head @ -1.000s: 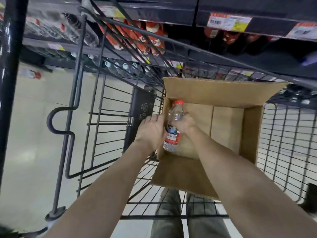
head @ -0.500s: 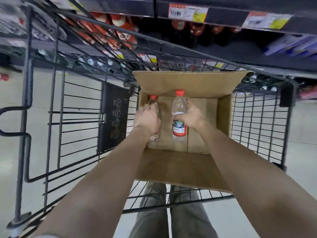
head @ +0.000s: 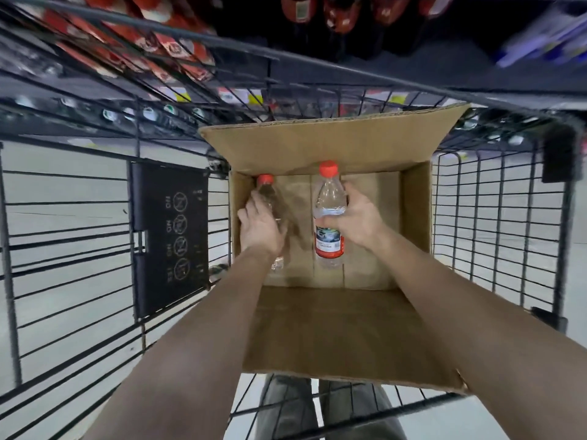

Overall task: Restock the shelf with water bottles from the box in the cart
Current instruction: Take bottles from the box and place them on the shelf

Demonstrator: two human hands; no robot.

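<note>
My left hand [head: 260,230] now grips a second bottle [head: 266,188] at nine o'clock in the box [head: 317,147]; my right hand [head: 359,220] still grips the first bottle [head: 329,217]. Shelf next.

Box [head: 416,223]: top standing open, right part of its floor lying free; left bottle [head: 266,188] and right bottle [head: 328,198] occupying left and middle; far flap [head: 317,144] rising at the far edge; cart wire [head: 501,217] hemming both sides
</note>
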